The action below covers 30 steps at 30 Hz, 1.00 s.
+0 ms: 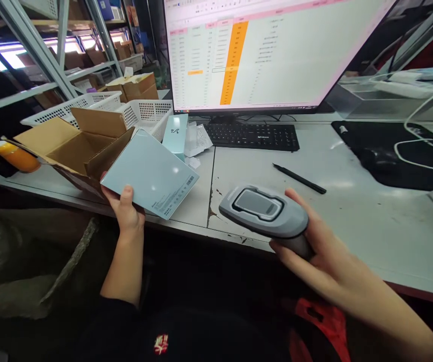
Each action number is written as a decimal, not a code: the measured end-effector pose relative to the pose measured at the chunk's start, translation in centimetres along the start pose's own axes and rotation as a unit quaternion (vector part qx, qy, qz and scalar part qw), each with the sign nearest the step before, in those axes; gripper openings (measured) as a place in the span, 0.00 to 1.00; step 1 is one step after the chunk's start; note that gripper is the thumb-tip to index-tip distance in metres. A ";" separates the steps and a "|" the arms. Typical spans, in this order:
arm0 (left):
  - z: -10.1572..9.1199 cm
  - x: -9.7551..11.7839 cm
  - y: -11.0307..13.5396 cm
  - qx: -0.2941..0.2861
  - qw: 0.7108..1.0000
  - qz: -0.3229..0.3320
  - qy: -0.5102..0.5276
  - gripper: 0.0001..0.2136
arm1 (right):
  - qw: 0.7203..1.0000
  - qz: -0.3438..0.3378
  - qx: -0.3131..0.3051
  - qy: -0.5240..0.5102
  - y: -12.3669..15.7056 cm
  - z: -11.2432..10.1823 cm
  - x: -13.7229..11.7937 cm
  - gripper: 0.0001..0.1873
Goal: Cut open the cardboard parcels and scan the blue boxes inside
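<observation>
My left hand [125, 208] grips a flat pale-blue box [150, 173] by its lower left edge, the thumb lying across its face. Small print and a barcode run along the box's lower right edge. In my right hand [314, 241] is a grey barcode scanner [263, 208], its head pointing left toward the box with a gap between them. The scanner's handle is mostly hidden by my fingers. Just left of the blue box stands an open cardboard box [80, 146], its flaps spread. Another pale-blue box [176, 133] stands behind the held one.
A monitor [276, 55] showing a spreadsheet stands behind a black keyboard [254, 137]. A black pen [299, 178] lies on the white desk [370, 226]. White baskets [148, 113], crumpled papers [198, 141] and an orange bottle [16, 156] are at left, a black mat [374, 156] with a white cable at right.
</observation>
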<state>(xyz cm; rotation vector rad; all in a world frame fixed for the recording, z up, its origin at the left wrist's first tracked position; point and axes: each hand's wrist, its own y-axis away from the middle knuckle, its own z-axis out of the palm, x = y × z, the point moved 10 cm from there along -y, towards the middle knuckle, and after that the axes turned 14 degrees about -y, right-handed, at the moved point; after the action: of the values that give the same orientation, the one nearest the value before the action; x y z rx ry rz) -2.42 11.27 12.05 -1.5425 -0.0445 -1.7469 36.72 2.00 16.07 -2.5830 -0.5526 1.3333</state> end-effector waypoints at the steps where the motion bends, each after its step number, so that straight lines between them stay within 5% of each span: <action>1: 0.0 0.1 0.0 0.001 1.000 0.003 -0.004 0.41 | 1.000 -0.018 -0.009 0.004 0.1 0.1 -0.6 0.44; 5: -0.5 -0.2 0.4 0.007 1.000 0.005 -0.020 0.38 | 0.997 -0.065 -0.015 0.029 0.4 0.2 -2.2 0.45; 10: -1.0 -0.5 0.6 0.009 1.000 0.010 -0.027 0.38 | 0.999 -0.030 -0.016 0.027 0.0 -0.1 -1.2 0.43; 22: -2.9 4.6 0.8 -0.025 0.964 0.214 -0.154 0.45 | 0.955 0.190 -0.099 0.206 -7.7 -0.5 11.3 0.46; 24: -3.2 4.5 1.0 -0.016 0.962 0.217 -0.164 0.46 | 0.960 0.123 -0.051 0.248 -9.8 -0.8 9.3 0.46; 26: -3.5 4.0 1.3 0.003 0.960 0.208 -0.186 0.47 | 0.966 0.004 -0.002 0.259 -12.4 0.3 4.6 0.43; 30: -3.5 3.0 2.0 0.034 0.942 0.210 -0.258 0.48 | 0.970 -0.150 -0.001 0.189 -18.2 6.8 -4.5 0.29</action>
<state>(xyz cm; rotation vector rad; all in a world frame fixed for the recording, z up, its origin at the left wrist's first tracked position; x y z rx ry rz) -4.00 6.55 12.79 -1.7664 -0.0333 -0.9750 24.39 16.78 21.40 -2.5317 -0.8274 0.7229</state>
